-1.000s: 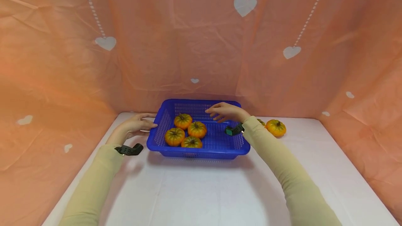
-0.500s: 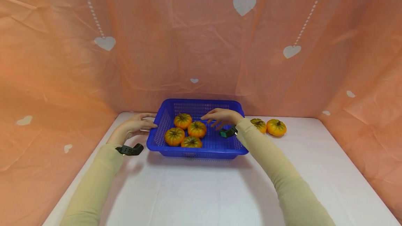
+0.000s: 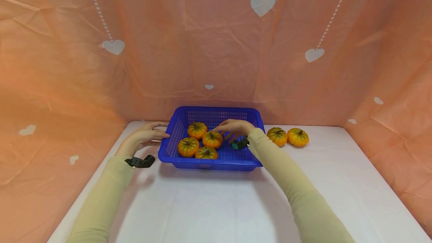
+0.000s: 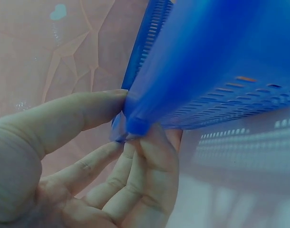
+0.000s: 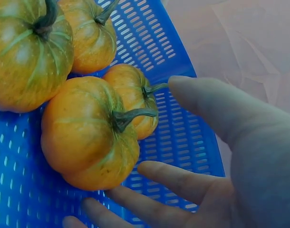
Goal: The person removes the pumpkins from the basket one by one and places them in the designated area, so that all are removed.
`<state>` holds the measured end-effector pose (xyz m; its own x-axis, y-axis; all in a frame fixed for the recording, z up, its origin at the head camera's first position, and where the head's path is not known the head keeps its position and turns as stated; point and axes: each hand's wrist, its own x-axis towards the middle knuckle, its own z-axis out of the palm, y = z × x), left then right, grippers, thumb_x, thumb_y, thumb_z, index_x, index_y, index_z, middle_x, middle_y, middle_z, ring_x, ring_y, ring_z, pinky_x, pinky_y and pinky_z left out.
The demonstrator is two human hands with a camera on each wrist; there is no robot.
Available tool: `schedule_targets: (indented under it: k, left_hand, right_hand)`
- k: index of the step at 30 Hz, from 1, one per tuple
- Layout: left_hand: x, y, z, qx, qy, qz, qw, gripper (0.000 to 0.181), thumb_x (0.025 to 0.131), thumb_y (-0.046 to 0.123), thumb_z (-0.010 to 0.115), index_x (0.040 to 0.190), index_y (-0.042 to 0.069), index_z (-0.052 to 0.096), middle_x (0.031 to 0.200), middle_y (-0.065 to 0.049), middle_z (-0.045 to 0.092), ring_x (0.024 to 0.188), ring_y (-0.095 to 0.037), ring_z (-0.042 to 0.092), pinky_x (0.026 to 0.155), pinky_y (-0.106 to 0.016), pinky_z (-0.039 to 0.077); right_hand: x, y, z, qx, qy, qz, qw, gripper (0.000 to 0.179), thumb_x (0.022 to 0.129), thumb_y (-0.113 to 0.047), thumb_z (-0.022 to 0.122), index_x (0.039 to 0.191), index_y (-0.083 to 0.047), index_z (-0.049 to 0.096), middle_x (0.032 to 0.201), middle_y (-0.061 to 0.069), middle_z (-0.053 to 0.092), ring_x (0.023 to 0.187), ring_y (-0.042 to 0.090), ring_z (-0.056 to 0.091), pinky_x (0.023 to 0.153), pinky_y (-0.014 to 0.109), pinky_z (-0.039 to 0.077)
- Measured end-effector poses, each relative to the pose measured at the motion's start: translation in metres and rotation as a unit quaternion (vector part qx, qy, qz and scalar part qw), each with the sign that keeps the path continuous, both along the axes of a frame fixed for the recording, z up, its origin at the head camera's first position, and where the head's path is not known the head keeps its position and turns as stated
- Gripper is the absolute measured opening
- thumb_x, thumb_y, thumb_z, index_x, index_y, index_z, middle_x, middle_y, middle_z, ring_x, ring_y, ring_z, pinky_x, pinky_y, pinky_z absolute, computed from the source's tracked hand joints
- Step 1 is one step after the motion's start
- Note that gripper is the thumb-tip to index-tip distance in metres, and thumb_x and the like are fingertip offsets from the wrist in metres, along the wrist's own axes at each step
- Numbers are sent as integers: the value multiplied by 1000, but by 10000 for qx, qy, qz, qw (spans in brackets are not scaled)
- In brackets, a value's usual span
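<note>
A blue perforated plastic basket (image 3: 216, 163) stands on the white table, holding several small orange pumpkins with green stems. My left hand (image 3: 146, 137) pinches its left rim; the left wrist view has the thumb on one side of the rim (image 4: 149, 107) and fingers under it. Inside the basket, my right hand (image 3: 235, 126) reaches over from the right, beside the rightmost pumpkin (image 3: 212, 140). In the right wrist view its thumb and fingers are spread around the near side of that pumpkin (image 5: 83, 133); a fingertip lies at its edge, and contact is hard to tell.
Two more pumpkins, one nearer the basket (image 3: 277, 136) and one farther right (image 3: 298, 137), sit on the table (image 3: 216, 205). An orange cloth with white hearts (image 3: 219, 48) hangs close behind the basket and along both sides.
My right hand has moved left and down into the basket, toward the rightmost pumpkin. The left hand keeps its place on the rim, and the pumpkins have stayed put.
</note>
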<state>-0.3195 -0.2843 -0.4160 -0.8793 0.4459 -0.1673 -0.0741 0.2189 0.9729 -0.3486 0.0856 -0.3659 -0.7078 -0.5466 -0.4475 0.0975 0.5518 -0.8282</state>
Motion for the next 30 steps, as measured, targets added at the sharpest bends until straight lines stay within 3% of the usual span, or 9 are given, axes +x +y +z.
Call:
schedule_targets:
  k: [2,3,5,7,14,23,30]
  left_hand:
    - [17,14,24,-306,-1,249,9992,59,91,18,66,142,2,41,113,-14,65,102,-26,63,89,-43,50]
    - [18,15,27,-308,-31,271,9992,59,91,17,66,142,2,40,112,-11,65,100,-23,64,87,-41,51]
    - [31,29,45,-592,-229,794,9948,68,88,15,69,145,2,34,108,-11,66,97,-23,64,88,-42,50]
    - [33,31,49,-656,-261,811,9942,68,90,13,67,146,1,32,108,-11,66,96,-21,65,87,-41,51]
    - [32,30,50,-660,-253,841,9939,65,90,10,66,145,0,32,102,-10,66,91,-20,65,83,-37,52]
    - [33,31,50,-696,-287,837,9936,67,90,11,66,146,1,31,113,-17,63,95,-22,64,88,-42,50]
    - [31,24,44,-438,-46,467,9979,62,89,18,68,141,0,40,109,-12,66,94,-21,64,86,-41,51]
  right_hand:
    - [1,-2,0,47,30,-22,10000,50,94,-35,60,134,-5,54,140,16,44,120,39,49,95,50,44]
    - [2,-3,0,74,46,-25,10000,51,94,-36,60,135,-5,53,141,16,43,120,39,49,95,50,45]
    - [2,-5,0,98,68,-30,9999,53,94,-36,60,136,-4,52,141,16,43,121,39,48,95,51,44]
    - [3,-7,0,115,87,-94,9999,56,93,-37,61,137,-3,50,141,16,43,122,40,47,95,51,44]
    - [4,-12,-4,6,171,-272,9995,58,92,-36,64,136,-1,49,141,15,43,121,38,48,94,51,45]
    - [2,-20,-13,58,271,-395,9988,54,91,-36,64,131,-1,55,133,14,51,116,36,52,90,51,48]
    - [2,-24,-20,25,372,-629,9973,47,90,-36,66,122,-2,60,128,11,54,114,32,53,85,47,51]
